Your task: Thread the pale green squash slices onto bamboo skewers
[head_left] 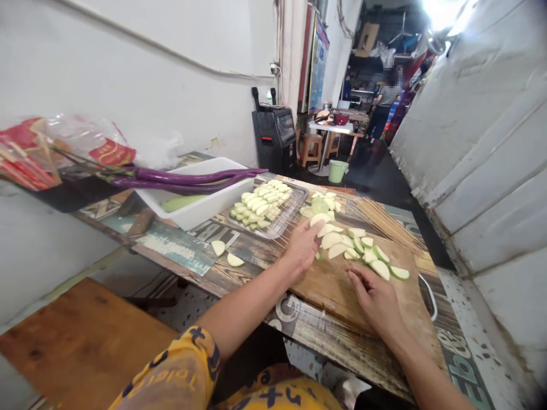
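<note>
My left hand is closed over the left side of the cutting board, its thumb and fingers pinching a pale half-moon vegetable slice. Low over the board, my right hand pinches a thin wooden skewer, whose tip points up toward the slices. Loose green-skinned slices lie in a heap between and beyond both hands on the wooden cutting board. Left of the board, a metal tray bears rows of slices threaded on skewers.
Bare skewers lie at the board's far right. Purple eggplants rest across a white tub. Two loose slices sit near the table's left edge. A black speaker, a green bucket and a standing person are beyond.
</note>
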Action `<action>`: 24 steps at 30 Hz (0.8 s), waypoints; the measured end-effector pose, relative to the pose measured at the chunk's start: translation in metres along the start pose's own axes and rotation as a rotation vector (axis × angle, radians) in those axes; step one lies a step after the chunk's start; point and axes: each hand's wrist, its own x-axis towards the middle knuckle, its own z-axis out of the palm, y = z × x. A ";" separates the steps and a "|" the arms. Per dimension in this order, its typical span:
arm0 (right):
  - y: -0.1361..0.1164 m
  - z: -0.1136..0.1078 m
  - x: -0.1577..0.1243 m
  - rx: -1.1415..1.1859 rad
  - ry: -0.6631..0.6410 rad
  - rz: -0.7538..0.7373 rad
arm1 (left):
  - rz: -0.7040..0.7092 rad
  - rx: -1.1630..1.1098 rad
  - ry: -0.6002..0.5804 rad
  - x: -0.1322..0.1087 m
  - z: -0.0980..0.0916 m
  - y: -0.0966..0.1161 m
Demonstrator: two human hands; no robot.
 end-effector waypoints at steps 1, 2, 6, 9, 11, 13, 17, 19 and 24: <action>-0.001 -0.003 0.001 -0.040 0.030 -0.005 | -0.010 -0.030 -0.011 0.000 0.000 0.001; -0.002 -0.007 0.003 -0.074 0.059 -0.001 | -0.029 -0.050 -0.014 -0.001 0.001 0.001; -0.014 -0.021 0.029 -0.192 0.063 -0.017 | -0.056 0.204 -0.015 -0.012 0.003 -0.008; -0.024 -0.016 0.070 -0.302 -0.054 -0.089 | 0.181 0.631 -0.182 -0.026 0.003 -0.015; -0.032 -0.001 0.100 -0.367 -0.142 -0.145 | 0.451 0.907 -0.351 -0.035 0.000 -0.016; -0.041 0.022 0.127 -0.484 -0.206 -0.229 | 0.704 1.135 -0.563 -0.040 -0.003 -0.017; -0.064 0.074 0.164 -0.560 -0.254 -0.353 | 0.974 1.353 -0.879 -0.039 -0.009 -0.028; -0.073 0.098 0.174 -0.549 -0.245 -0.370 | 0.993 1.435 -0.951 -0.038 -0.010 -0.035; -0.080 0.141 0.181 -0.511 -0.255 -0.386 | 0.960 1.594 -0.998 -0.037 -0.013 -0.045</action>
